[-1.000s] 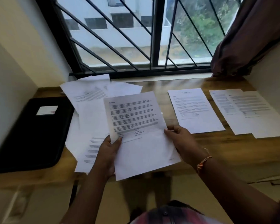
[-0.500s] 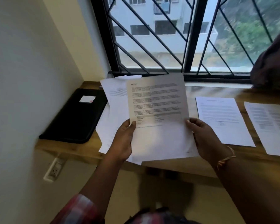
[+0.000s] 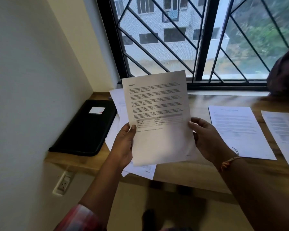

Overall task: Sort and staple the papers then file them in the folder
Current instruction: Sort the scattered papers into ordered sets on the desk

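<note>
1. Head camera: a barred window [image 3: 198, 39] is filling the top of the scene, a wooden desk [image 3: 200, 104] running beneath its sill.
2. A black folder [image 3: 83, 130] is lying at the desk's left end against the wall [image 3: 32, 80], a white label [image 3: 96, 110] showing on its cover.
3. A printed sheet [image 3: 158, 114] headed "Section 2" is being held upright over the desk's front edge.
4. A loose pile of papers [image 3: 117, 100] is lying behind that sheet, just beside the folder, one corner overhanging the desk.
5. Two more pages are lying to the right: a near page [image 3: 237, 130] and a far page [image 3: 284, 134] at the frame's edge.
6. The left hand [image 3: 123, 145] is pinching the sheet's left edge and the right hand [image 3: 205, 139] is gripping its right edge, thumbs on the front.
7. A thread bracelet [image 3: 228, 162] is circling the right wrist.
</note>
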Motion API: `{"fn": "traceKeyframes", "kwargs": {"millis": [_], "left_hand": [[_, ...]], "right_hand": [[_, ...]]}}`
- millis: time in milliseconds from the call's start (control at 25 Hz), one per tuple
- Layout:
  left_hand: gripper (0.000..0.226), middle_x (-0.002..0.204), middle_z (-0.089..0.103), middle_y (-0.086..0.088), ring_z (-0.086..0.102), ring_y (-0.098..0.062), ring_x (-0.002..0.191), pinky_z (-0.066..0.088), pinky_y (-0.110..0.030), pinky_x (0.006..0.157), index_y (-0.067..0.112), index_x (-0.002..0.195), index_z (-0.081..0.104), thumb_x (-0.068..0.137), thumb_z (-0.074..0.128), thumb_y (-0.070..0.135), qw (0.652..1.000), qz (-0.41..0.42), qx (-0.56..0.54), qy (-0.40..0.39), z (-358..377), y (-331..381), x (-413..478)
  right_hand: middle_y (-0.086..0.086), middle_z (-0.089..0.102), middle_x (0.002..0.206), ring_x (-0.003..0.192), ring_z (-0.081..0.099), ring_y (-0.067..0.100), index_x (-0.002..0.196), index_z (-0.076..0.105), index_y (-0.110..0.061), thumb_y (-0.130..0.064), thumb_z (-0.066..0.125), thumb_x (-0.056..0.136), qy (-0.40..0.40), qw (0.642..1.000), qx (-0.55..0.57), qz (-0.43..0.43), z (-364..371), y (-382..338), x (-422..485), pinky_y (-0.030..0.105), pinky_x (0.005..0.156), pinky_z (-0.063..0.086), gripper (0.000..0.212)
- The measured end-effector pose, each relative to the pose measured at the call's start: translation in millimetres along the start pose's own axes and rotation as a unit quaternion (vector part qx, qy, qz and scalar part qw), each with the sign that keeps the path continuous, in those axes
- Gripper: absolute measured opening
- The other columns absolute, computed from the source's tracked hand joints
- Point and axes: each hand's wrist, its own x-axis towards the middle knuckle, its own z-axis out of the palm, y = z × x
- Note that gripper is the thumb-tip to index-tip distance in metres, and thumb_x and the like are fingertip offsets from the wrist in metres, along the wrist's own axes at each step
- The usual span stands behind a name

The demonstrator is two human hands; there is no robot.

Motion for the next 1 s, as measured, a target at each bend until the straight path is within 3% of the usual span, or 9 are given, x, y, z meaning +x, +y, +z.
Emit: {"fn": "traceKeyframes", "kwargs": {"millis": [320,440,520,560,640,720,800,880,1000], "left_hand": [[0.027,0.122,0.072,-0.006,0.070,-0.027,0.112,0.059,-0.045,0.090,0.019,0.130,0.062,0.105,0.051,0.021,1.000,-0.019,0.006,-0.020,-31.5,11.6,42.2],[0.022,0.119,0.073,-0.001,0.070,-0.025,0.110,0.058,-0.044,0.091,0.025,0.123,0.064,0.105,0.054,0.030,0.994,-0.020,0.108,-0.017,-45.8,-1.9,62.7],[0.017,0.122,0.070,0.001,0.068,-0.020,0.110,0.058,-0.035,0.090,0.027,0.117,0.063,0.101,0.061,0.032,0.979,-0.008,0.200,0.047,-60.2,-15.5,79.9],[0.019,0.125,0.067,0.001,0.065,-0.019,0.113,0.056,-0.032,0.091,0.026,0.117,0.062,0.099,0.065,0.030,0.961,-0.001,0.262,0.084,-70.2,-23.6,89.4],[0.038,0.135,0.059,-0.005,0.057,-0.024,0.123,0.052,-0.035,0.095,0.018,0.130,0.058,0.096,0.069,0.031,0.900,0.001,0.419,0.123,-88.0,-37.0,104.3],[0.060,0.144,0.049,-0.011,0.046,-0.030,0.131,0.047,-0.042,0.101,0.013,0.139,0.050,0.091,0.072,0.042,0.803,-0.016,0.584,0.116,-100.3,-46.5,114.0],[0.071,0.145,0.044,-0.011,0.039,-0.031,0.133,0.043,-0.044,0.101,0.013,0.138,0.046,0.086,0.074,0.052,0.717,-0.036,0.689,0.099,-104.7,-51.6,118.3],[0.076,0.144,0.043,-0.010,0.039,-0.031,0.132,0.042,-0.044,0.099,0.015,0.134,0.045,0.080,0.077,0.057,0.685,-0.060,0.721,0.087,-107.2,-53.6,121.1],[0.084,0.140,0.044,-0.012,0.040,-0.032,0.130,0.043,-0.045,0.097,0.015,0.132,0.045,0.072,0.082,0.061,0.678,-0.091,0.723,0.097,-112.5,-55.9,130.6]], "right_hand": [[0.011,0.075,0.118,0.105,0.073,0.034,0.129,0.065,-0.014,-0.022,0.062,0.102,0.012,0.998,-0.057,-0.033,43.0,-3.2,41.7,0.054,0.089,0.059,0.029],[0.006,0.078,0.107,0.095,0.075,0.025,0.119,0.070,-0.015,-0.020,0.061,0.102,0.071,0.989,-0.114,-0.055,46.9,7.3,57.2,0.039,0.077,0.062,0.019],[0.003,0.078,0.096,0.078,0.074,0.017,0.112,0.072,-0.017,-0.022,0.061,0.103,0.152,0.972,-0.166,-0.070,40.2,16.2,67.3,0.024,0.062,0.057,0.015],[0.003,0.077,0.095,0.076,0.072,0.017,0.109,0.071,-0.017,-0.022,0.060,0.103,0.194,0.959,-0.194,-0.070,33.4,21.4,71.8,0.024,0.062,0.056,0.013],[-0.001,0.075,0.097,0.088,0.071,0.021,0.103,0.070,-0.021,-0.021,0.060,0.102,0.242,0.941,-0.228,-0.060,18.3,31.0,74.9,0.032,0.079,0.057,0.010],[-0.004,0.073,0.099,0.096,0.068,0.023,0.101,0.069,-0.023,-0.019,0.059,0.102,0.262,0.935,-0.234,-0.046,9.5,41.2,74.2,0.033,0.088,0.052,0.010],[0.002,0.072,0.106,0.098,0.065,0.022,0.105,0.070,-0.019,-0.018,0.059,0.102,0.268,0.931,-0.244,-0.038,5.4,50.1,71.0,0.030,0.087,0.047,0.011],[-0.001,0.073,0.107,0.096,0.066,0.019,0.102,0.071,-0.019,-0.021,0.060,0.102,0.260,0.936,-0.237,-0.018,1.8,59.3,69.3,0.032,0.088,0.050,0.012],[-0.009,0.077,0.103,0.101,0.071,0.019,0.100,0.075,-0.027,-0.030,0.063,0.099,0.242,0.947,-0.209,0.037,-10.2,69.0,75.5,0.042,0.097,0.056,0.013]]}}
